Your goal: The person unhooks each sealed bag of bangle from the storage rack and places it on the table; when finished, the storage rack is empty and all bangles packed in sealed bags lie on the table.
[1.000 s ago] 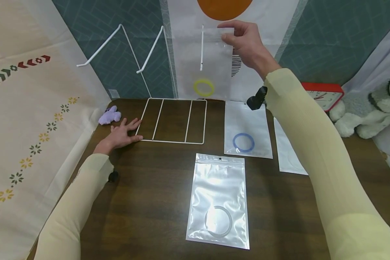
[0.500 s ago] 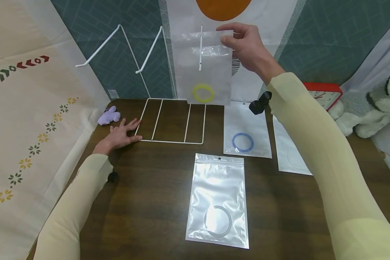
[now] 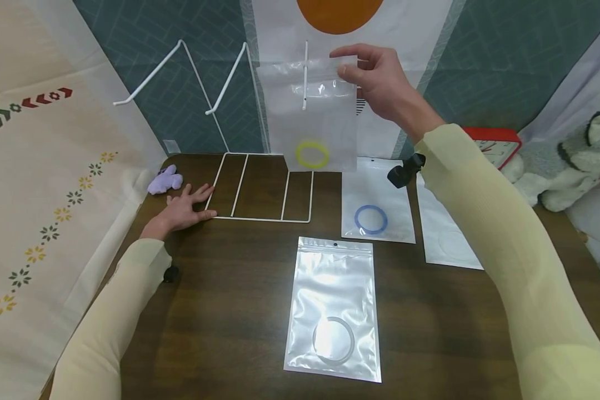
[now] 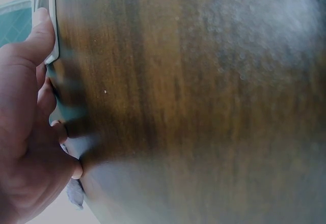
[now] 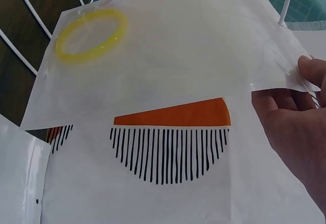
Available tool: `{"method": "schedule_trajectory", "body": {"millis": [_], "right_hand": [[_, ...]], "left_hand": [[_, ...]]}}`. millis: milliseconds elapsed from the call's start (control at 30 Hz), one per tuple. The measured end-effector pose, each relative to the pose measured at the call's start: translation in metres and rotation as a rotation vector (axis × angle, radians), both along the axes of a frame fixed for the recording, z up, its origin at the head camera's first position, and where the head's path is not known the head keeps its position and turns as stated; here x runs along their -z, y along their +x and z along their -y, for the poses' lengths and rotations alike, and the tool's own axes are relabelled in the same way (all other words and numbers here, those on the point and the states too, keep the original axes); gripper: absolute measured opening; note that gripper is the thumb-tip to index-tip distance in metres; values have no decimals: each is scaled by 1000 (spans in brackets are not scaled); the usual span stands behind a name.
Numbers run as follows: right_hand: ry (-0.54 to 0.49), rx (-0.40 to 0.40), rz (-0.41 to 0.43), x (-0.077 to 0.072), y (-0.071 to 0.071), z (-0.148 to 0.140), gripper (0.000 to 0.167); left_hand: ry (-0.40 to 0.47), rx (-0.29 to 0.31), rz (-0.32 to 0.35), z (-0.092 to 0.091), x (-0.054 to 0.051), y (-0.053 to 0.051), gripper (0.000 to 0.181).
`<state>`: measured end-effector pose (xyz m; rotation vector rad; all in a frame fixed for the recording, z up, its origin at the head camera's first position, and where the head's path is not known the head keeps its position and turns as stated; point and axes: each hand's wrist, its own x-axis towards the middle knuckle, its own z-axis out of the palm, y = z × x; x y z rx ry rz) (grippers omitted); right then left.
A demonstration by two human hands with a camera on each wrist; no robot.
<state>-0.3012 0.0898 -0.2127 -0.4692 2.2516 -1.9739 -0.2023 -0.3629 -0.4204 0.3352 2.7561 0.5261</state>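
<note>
My right hand (image 3: 377, 78) pinches the top right corner of a clear zip bag (image 3: 310, 119) between thumb and index finger. Inside the bag's lower part lies a yellow ring (image 3: 312, 155), which also shows in the right wrist view. The right prong (image 3: 305, 83) of a white wire rack (image 3: 260, 220) crosses the bag's top, seemingly through its hang hole. My left hand (image 3: 182, 210) rests on the rack's base at its left side, fingers spread and thumb at the front corner. In the left wrist view that thumb (image 4: 43, 35) lies against the wire.
A silver zip bag (image 3: 332, 311) with a pale ring lies in front. Behind it are a bag with a blue ring (image 3: 371, 219) and another white bag (image 3: 442, 233). A purple toy (image 3: 165, 180), a red clock (image 3: 495, 145) and a plush dog (image 3: 570, 161) stand at the sides.
My right hand has come slightly down and nearer with the clear bag, whose lower edge now hangs over the rack's base. My left hand stays on the rack.
</note>
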Motion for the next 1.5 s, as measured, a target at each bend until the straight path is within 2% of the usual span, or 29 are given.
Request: {"method": "schedule_trajectory", "body": {"millis": [233, 500, 967, 1267, 1500], "right_hand": [[-62, -29, 1, 2, 10, -2, 38], [-35, -37, -32, 1, 25, -4, 38], [-29, -40, -58, 5, 46, -5, 34], [-128, -103, -62, 5, 60, -7, 32], [-122, -117, -75, 6, 72, -10, 32]], "left_hand": [[1, -1, 2, 0, 0, 0, 82], [2, -4, -8, -2, -2, 1, 81], [-6, -12, 17, -1, 0, 0, 82], [-9, -9, 19, 0, -1, -1, 83], [-6, -10, 23, 0, 0, 0, 83]]}}
